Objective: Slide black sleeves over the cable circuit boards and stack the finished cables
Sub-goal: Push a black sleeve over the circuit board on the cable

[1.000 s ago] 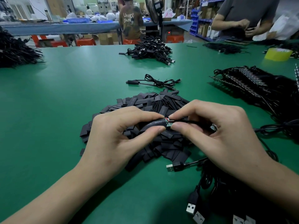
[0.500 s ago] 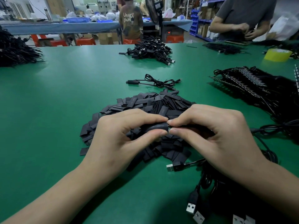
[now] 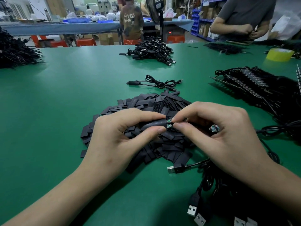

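Note:
My left hand [image 3: 117, 137] pinches a black sleeve [image 3: 154, 124] between thumb and forefinger. A small green circuit board [image 3: 169, 125] sticks out of the sleeve's right end, pinched by the thumb and forefinger of my right hand [image 3: 216, 136]. A second bare board [image 3: 214, 128] shows under my right palm. Both hands hover over a heap of loose black sleeves [image 3: 146, 105] on the green table [image 3: 57, 103]. One cable [image 3: 154, 83] lies alone beyond the heap. Farther back sits a pile of cables [image 3: 151, 50].
Cables with USB plugs [image 3: 192, 211] lie tangled at my lower right. A row of bundled cables [image 3: 254, 88] fills the right side, a dark cable heap [image 3: 14, 51] the far left. A yellow tape roll [image 3: 279, 54] sits far right. A person [image 3: 244, 18] works across the table.
The sleeve slid right until it covered the board half a second ago; now a short green end of the board shows again between my fingertips. Both hands stay over the heap.

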Action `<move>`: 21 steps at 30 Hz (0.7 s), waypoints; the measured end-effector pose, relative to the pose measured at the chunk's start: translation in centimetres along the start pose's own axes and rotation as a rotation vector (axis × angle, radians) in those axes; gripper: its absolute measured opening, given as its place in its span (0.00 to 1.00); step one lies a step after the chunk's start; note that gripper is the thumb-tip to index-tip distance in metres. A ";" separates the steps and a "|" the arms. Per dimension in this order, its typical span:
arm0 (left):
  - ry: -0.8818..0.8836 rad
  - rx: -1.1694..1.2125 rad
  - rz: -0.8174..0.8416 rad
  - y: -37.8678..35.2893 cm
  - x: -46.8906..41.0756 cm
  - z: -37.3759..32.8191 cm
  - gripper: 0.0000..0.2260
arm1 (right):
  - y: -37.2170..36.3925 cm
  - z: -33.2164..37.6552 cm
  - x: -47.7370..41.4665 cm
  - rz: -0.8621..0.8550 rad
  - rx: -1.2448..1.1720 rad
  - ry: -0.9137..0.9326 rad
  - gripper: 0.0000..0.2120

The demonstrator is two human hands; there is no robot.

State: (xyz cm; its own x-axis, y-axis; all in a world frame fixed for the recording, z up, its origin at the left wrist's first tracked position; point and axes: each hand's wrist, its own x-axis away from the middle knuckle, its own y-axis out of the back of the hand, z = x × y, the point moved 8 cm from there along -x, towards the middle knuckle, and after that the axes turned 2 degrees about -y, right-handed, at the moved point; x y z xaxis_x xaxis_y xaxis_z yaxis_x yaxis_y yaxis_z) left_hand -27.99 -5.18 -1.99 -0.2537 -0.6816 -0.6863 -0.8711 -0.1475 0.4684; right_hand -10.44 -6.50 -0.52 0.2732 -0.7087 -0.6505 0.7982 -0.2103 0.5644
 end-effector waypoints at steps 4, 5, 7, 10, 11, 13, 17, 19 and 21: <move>-0.002 -0.012 0.007 -0.1 0.0 0.0 0.10 | -0.1 0.1 0.0 -0.004 0.012 0.016 0.01; -0.002 -0.015 0.007 -0.1 0.0 -0.1 0.10 | -0.1 0.2 0.0 -0.004 0.015 0.020 0.01; -0.004 -0.022 0.010 -0.1 0.0 -0.1 0.09 | -0.1 0.2 0.1 -0.003 0.020 0.027 0.01; -0.011 -0.034 0.014 -0.1 0.0 -0.3 0.09 | 0.0 0.3 0.1 -0.007 0.027 0.035 0.01; -0.013 -0.034 0.014 -0.2 0.0 -0.3 0.10 | 0.0 0.3 0.1 -0.005 0.028 0.035 0.01; -0.015 -0.028 0.011 -0.2 0.0 -0.4 0.10 | 0.0 0.2 0.1 0.000 0.025 0.032 0.02; -0.018 -0.020 0.015 -0.2 0.0 -0.4 0.09 | 0.0 0.2 0.1 -0.003 0.031 0.029 0.03; -0.022 -0.014 0.023 -0.3 0.0 -0.3 0.09 | 0.0 0.2 0.1 -0.004 0.031 0.026 0.03; -0.019 0.001 0.027 -0.3 0.0 -0.2 0.09 | 0.0 0.2 0.1 -0.004 0.039 0.024 0.03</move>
State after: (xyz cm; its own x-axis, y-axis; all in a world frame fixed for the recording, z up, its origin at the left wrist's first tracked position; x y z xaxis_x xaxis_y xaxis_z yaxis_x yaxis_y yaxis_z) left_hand -27.69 -5.31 -2.03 -0.2847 -0.6716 -0.6840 -0.8642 -0.1290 0.4864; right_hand -10.55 -6.69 -0.50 0.2833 -0.6912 -0.6648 0.7783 -0.2393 0.5805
